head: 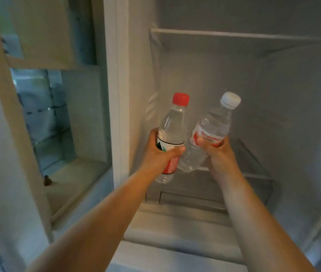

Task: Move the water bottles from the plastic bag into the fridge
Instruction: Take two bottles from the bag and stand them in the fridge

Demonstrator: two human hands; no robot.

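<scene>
Both hands are raised inside the open fridge (pixel 234 85), each wrapped round a water bottle at label height. The left hand (pixel 159 154) grips the red-capped bottle (pixel 172 132), held nearly upright; the right hand (pixel 219 154) grips the white-capped bottle (pixel 206 134), tilted with its cap to the right. The two bottle bodies touch between the hands. Neither is set down: a glass shelf (pixel 254 165) lies just beyond and below the right hand, and another sits well above both. The plastic bag is not in view. Risk, as judged: the bottles are thin-walled and smooth, so placing both together could knock one against the other and topple it on the shelf, or let it roll off the front edge. Seating one at a time, upright, would reduce this.
</scene>
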